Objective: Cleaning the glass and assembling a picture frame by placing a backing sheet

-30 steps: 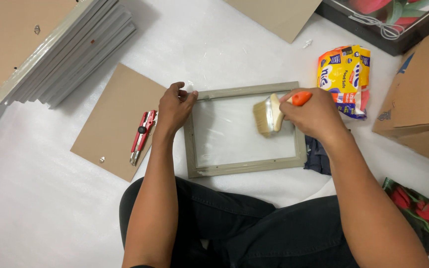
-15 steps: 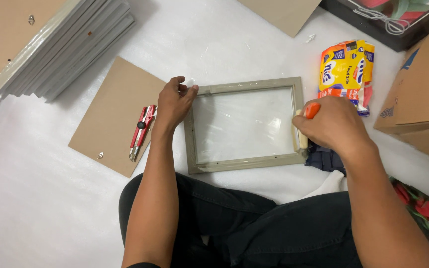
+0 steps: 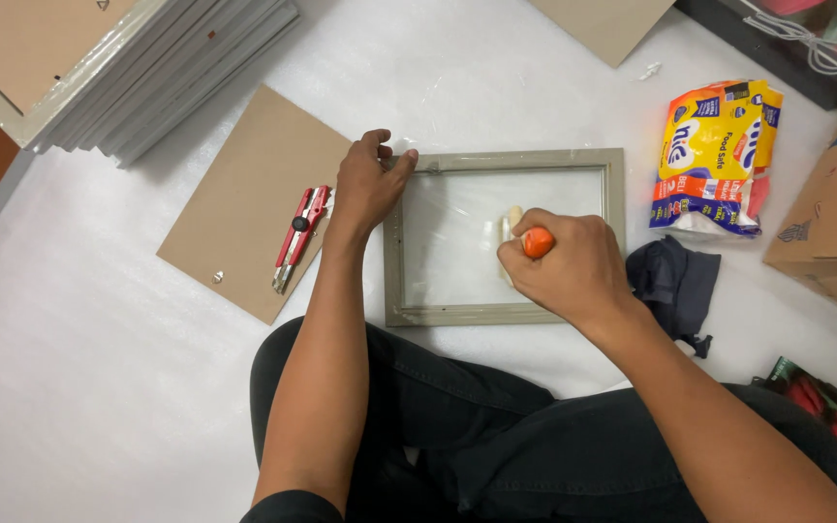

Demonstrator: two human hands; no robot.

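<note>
Fingers (image 3: 394,160) of the left hand (image 3: 365,184) curl over the top-left corner of the grey picture frame (image 3: 506,160), pinning it down, while the right hand (image 3: 569,266) is closed in a fist round an orange-handled brush (image 3: 536,242) whose pale bristles touch the glass pane (image 3: 448,237). From the head view, the frame lies flat on the white foam-covered floor (image 3: 99,387), just in front of the person's crossed legs. Left of it a red utility knife (image 3: 299,237) rests on a brown backing board (image 3: 244,199); a stack of grey frames (image 3: 162,68) sits further up-left. To the right lie a dark cloth (image 3: 675,281) and a yellow-and-blue packet (image 3: 714,160).

Judging from the grip, the brushing goes best with steady pressure at the held corner and even strokes across the pane — reaching into the corners.

Most of the brush is buried in the fist, so its shape is hard to make out. Cardboard (image 3: 830,232) at the right edge is cut off.
</note>
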